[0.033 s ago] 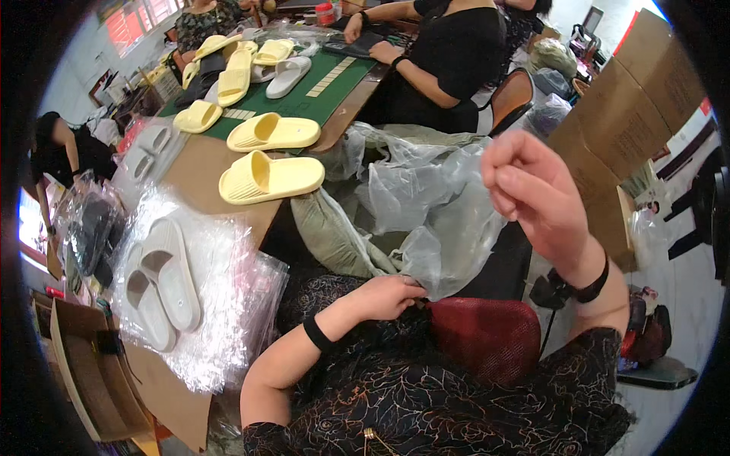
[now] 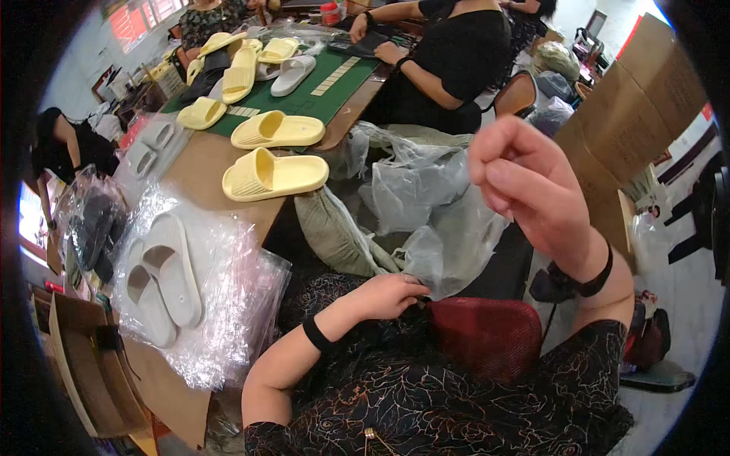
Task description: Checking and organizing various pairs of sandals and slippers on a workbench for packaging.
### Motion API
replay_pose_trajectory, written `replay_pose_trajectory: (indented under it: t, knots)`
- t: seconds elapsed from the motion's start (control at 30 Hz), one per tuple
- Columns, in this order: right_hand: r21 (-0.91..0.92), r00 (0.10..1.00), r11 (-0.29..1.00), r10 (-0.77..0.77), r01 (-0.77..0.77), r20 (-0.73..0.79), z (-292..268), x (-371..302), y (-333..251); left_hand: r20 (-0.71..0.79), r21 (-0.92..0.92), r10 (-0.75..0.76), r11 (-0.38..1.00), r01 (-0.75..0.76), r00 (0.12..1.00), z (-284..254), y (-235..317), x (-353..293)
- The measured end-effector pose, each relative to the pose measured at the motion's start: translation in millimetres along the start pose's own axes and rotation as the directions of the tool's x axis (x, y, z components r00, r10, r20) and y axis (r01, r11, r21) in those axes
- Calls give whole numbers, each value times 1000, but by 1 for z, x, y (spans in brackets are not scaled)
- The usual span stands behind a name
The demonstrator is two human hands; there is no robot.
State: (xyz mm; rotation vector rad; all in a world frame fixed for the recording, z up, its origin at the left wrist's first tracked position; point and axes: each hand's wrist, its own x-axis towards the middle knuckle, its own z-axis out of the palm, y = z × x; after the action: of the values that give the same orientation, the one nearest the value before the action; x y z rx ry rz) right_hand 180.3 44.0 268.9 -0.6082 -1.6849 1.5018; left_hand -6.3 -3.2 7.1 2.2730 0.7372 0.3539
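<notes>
My right hand (image 2: 532, 186) is raised over the right side, its thumb and fingers closed in a pinch; whatever they may hold is too fine to make out. Down by my lap, my left hand (image 2: 388, 295) is also closed, fingertips together near the dark patterned cloth. I cannot tell what it grips. Beyond the hands lies an open clear plastic bag (image 2: 464, 243) inside a greenish woven sack (image 2: 332, 228). Two yellow slippers, a nearer one (image 2: 293, 176) and a farther one (image 2: 293, 131), rest at the table edge.
Grey slippers (image 2: 176, 285) lie on stacked clear plastic bags (image 2: 228, 334) at left. More slippers cover the green mat (image 2: 308, 106). A co-worker (image 2: 460, 61) in black sits across the table. A red mesh chair (image 2: 487, 334) and tall cardboard boxes (image 2: 627, 99) stand at right.
My right hand has shifted slightly up and to the left, still pinched. My left hand has stayed almost in place.
</notes>
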Motion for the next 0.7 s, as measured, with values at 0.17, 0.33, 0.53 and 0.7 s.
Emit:
replay_pose_trajectory:
  t: [0.17,0.33,0.53,0.7]
  knots:
    - [-117,952,976,-146,183,270,88,80,-14,-170,-13,-74,997,72,983,-23,26,-33]
    - [-188,784,925,-158,330,600,172,153,16,-381,180,-344,883,434,858,-42,87,-124]
    - [-419,793,722,-296,551,533,212,215,107,-872,2,-392,595,803,293,-75,153,-234]
    - [-346,731,878,-6,330,683,284,215,170,-905,-320,-320,78,944,-280,-53,106,-307]
